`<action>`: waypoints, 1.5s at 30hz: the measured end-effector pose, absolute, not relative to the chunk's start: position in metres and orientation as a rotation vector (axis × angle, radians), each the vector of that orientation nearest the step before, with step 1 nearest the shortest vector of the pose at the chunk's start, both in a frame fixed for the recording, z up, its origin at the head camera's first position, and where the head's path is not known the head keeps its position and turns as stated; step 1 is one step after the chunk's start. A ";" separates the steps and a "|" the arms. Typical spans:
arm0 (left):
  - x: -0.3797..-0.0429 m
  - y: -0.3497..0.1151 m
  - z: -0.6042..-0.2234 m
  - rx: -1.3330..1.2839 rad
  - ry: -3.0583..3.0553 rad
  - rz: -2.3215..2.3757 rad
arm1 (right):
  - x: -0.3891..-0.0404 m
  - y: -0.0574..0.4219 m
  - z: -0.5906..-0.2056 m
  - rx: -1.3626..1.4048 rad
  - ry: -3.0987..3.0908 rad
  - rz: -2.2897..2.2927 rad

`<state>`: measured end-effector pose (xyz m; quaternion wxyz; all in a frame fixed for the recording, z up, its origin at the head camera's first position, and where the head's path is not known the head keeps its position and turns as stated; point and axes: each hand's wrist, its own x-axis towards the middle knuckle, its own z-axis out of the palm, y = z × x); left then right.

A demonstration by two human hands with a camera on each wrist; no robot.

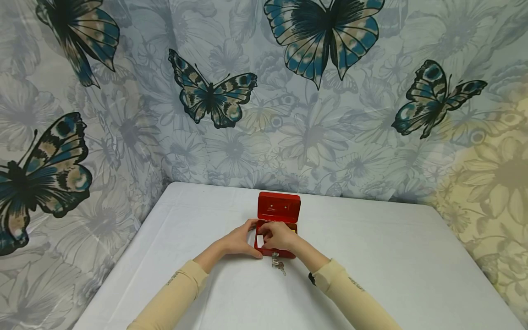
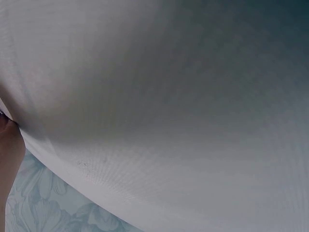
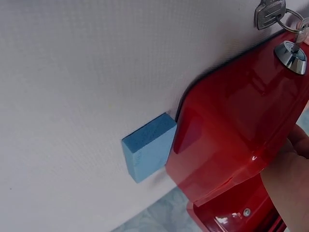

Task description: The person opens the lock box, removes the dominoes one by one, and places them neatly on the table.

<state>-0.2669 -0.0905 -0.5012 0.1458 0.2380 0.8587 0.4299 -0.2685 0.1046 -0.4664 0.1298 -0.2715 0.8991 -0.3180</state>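
Observation:
A red metal cash box (image 1: 278,207) stands on the table with its lid raised. My left hand (image 1: 239,239) holds its left side, thumb at the front corner and fingers toward the back. My right hand (image 1: 278,235) reaches down into the box, fingers bent; I cannot tell whether they pinch anything. Just below those fingers a small white piece (image 1: 260,241) shows inside. At the inner right edge, a bit of yellow (image 1: 294,230) peeks out. Keys on a ring (image 1: 280,265) hang from the front lock (image 3: 292,57). In the left wrist view, mostly tablecloth appears.
A blue block (image 3: 149,149) stands on the table close against the box's right side; my right forearm hides it in the head view. The white-covered table (image 1: 371,256) meets a butterfly-patterned cloth backdrop (image 1: 231,156) at its back and left edges.

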 end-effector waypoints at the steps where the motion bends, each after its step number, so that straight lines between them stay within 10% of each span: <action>1: -0.267 -0.091 -0.501 0.684 2.472 1.239 | -0.269 0.104 -0.466 -0.794 2.615 -0.918; 45: -0.268 -0.091 -0.503 0.682 2.439 1.262 | -0.261 0.126 -0.482 -0.711 2.596 -1.205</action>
